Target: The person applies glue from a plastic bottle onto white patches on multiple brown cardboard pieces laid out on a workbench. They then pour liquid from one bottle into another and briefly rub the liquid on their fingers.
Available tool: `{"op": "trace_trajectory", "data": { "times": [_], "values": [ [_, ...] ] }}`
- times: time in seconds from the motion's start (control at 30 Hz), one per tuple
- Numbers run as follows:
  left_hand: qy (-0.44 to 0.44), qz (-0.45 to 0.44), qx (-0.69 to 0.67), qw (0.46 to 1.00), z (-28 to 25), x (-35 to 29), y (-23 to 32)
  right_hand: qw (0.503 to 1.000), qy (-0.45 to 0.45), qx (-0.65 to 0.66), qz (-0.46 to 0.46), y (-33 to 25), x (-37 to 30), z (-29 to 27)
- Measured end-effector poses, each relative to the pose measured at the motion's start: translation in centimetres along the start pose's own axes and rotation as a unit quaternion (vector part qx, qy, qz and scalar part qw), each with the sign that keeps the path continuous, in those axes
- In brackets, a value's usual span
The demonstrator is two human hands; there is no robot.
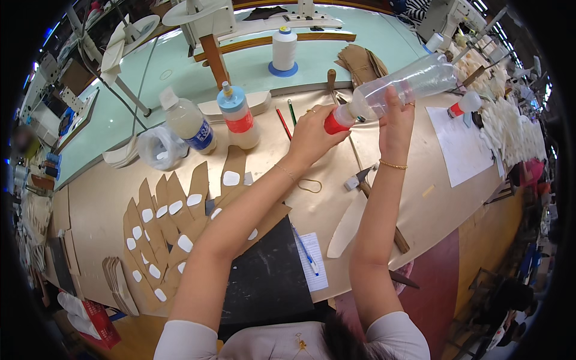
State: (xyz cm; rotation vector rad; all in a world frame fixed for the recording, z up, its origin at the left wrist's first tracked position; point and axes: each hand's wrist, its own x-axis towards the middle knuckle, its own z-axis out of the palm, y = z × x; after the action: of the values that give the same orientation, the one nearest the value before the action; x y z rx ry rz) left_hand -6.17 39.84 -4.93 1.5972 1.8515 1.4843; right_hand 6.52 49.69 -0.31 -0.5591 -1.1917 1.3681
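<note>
Left hand (pixel 317 135) wrapped round a small red-banded bottle (pixel 338 123), right hand (pixel 396 123) clamped on a big clear bottle (pixel 426 78); hands apart, bottles tilted and lined up between them above the worktop (pixel 414 174); from here I can't tell whether the bottle ends touch, or how much is inside. Main risk — a spill, if the ends slip out of line or the thin plastic buckles under a hard squeeze; drips could land near the hammer (pixel 360 177); brown pieces (pixel 198 180) with white patches lie off left — probably safe unless a bottle drops that way.
</note>
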Motion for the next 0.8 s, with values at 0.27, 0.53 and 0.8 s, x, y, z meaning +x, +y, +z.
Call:
{"op": "trace_trajectory", "data": {
  "times": [0.27, 0.53, 0.8],
  "values": [
    [-0.003, 0.038, 0.034, 0.999, -1.7, -0.6, 2.4, 0.987, -0.005, 0.156, 0.028, -1.9, -1.5, -0.7],
    [0.0, 0.055, 0.006, 0.998, -3.4, -2.4, 5.6, 0.977, 0.017, 0.209, 0.032, -5.2, -2.9, 0.4],
    [-0.045, 0.001, -0.047, 0.998, -4.2, -4.0, 6.7, 0.994, -0.046, 0.042, -0.086, -9.5, -3.6, 1.8]
  ]
}}
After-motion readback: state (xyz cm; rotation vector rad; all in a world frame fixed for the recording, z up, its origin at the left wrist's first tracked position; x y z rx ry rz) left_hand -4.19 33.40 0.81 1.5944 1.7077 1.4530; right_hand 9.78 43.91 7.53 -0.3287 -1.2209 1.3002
